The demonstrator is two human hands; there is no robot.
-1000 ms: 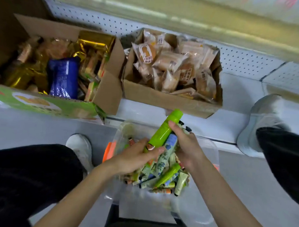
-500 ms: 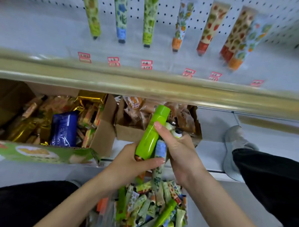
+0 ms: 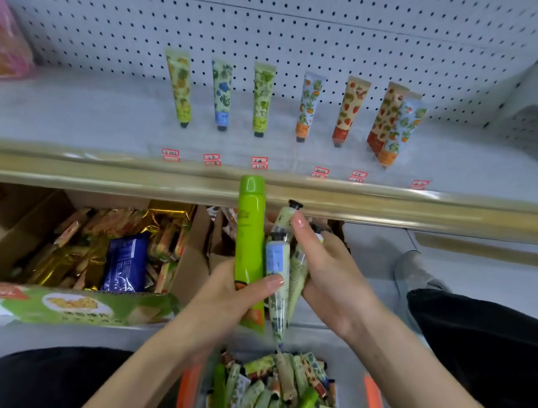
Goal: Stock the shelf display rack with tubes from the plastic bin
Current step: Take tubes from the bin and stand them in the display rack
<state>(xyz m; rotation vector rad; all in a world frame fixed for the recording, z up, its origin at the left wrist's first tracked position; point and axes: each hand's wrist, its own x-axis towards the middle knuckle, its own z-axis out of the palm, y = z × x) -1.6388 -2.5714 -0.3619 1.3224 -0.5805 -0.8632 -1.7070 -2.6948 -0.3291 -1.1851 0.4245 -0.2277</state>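
left hand (image 3: 223, 297) wraps lime-green tube (image 3: 250, 234), centre | right hand (image 3: 329, 274) clutches small floral tubes (image 3: 277, 266) at its 3 o'clock | plastic bin (image 3: 373, 402) at 6 | advice: match patterns, stand tubes cap-down in shelf display rack (image 3: 111, 120) lanes at 12

No writing can be read: the red-edged price tags (image 3: 259, 162) along the shelf (image 3: 80, 118), the green tube's (image 3: 249, 234) print and the blue packet's (image 3: 125, 260) lettering are all too blurred.
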